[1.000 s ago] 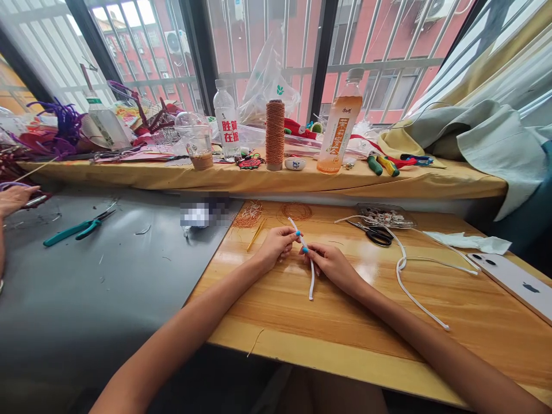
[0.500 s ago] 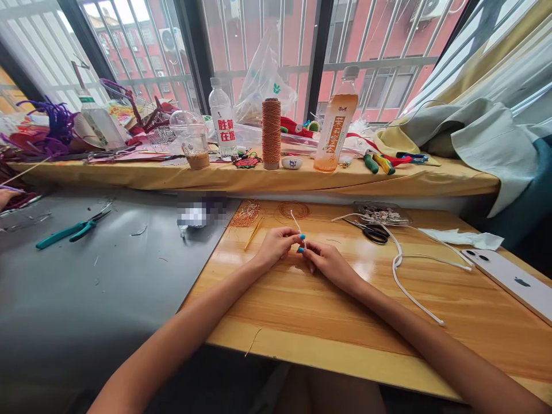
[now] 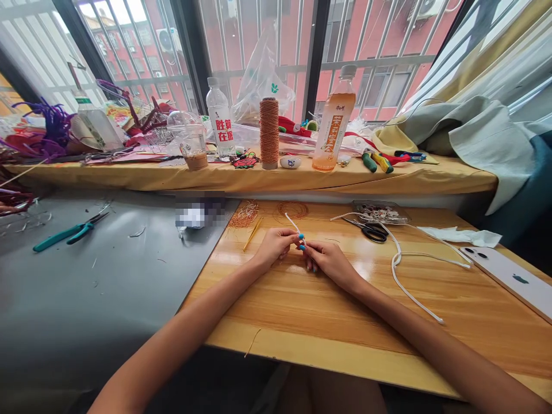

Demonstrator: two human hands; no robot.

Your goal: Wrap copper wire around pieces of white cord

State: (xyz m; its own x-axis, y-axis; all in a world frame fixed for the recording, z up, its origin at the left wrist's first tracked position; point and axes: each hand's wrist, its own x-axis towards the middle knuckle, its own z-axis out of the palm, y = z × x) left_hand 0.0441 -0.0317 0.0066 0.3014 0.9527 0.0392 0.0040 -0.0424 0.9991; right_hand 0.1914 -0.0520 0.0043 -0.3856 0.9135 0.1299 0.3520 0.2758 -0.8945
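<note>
Over the wooden board [image 3: 267,310], my left hand [image 3: 276,247] and my right hand [image 3: 325,257] meet fingertip to fingertip. Between them they pinch a white cord [image 3: 292,221], whose free end sticks up and to the left. My left thumb and forefinger grip it just above the right hand's pinch. How the cord runs inside the fingers is hidden. Behind the hands lies a coil of thin brown thread [image 3: 293,210]. Left of them are a yellow tweezer-like tool [image 3: 252,234] and a bundle of thread snippets [image 3: 245,214].
Black scissors [image 3: 373,232], a clear box of small beads [image 3: 382,213], loose white cords [image 3: 395,270], a tissue [image 3: 459,236] and a phone [image 3: 513,279] lie to the right. Teal pliers [image 3: 71,233] rest on the grey mat [image 3: 142,276]. Bottles and a brown thread spool [image 3: 269,135] line the sill.
The cord's free end has tipped further left. My right fingers have shifted slightly at the pinch. At the far left edge, another person's hand has moved mostly out of view.
</note>
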